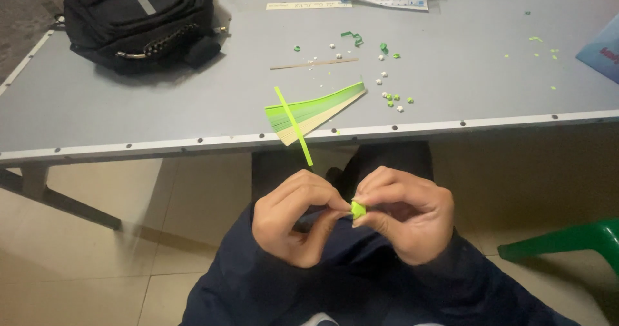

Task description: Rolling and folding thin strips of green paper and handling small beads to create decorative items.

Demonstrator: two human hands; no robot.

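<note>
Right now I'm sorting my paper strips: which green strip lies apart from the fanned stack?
The bright green strip lying crosswise over the fanned stack, its lower end overhanging the table edge; the others lie fanned together.

On the table (pixel 451 61), the backpack (pixel 138 19) lies far left, the paper strips (pixel 316 110) at the front edge, the tube (pixel 383 0) behind them.

We see only a corner of the small green paper piece (pixel 358 209); fingertips cover the rest. The blue sheet (pixel 603 50) and green chair (pixel 567 241) run off the right edge, and the table's scattered paper bits (pixel 392 97) are too small to make out.
</note>
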